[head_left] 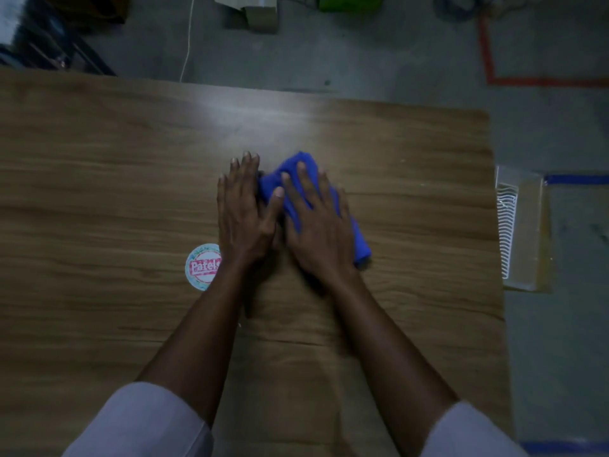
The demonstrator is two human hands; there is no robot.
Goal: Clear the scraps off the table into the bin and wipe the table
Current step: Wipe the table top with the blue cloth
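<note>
Both your hands are flat on the table (99, 192), palms down, not gripping anything. Your right hand (316, 225) presses on the blue cloth (298, 163) with straight, spread fingers. The cloth is bunched under it, mid-table, and sticks out past the fingertips and the wrist side. Your left hand (242, 206) lies just beside it, fingers straight and together on the bare wood, thumb lying over the cloth's left edge.

The table is brown wood-grain with a dull glare patch at the far side. A round printed disc (201, 267) reading "Patels" lies flat on it, partly hidden by your left wrist.

The bin (535, 225) sits on the floor just off the table's right edge, clear-walled, with something white and ribbed inside.

The room is dim. The floor (362, 61) is grey concrete with red tape (543, 82) and blue tape (576, 179) lines. A white cable (188, 44) and a cardboard box (260, 14) lie beyond the far edge.
</note>
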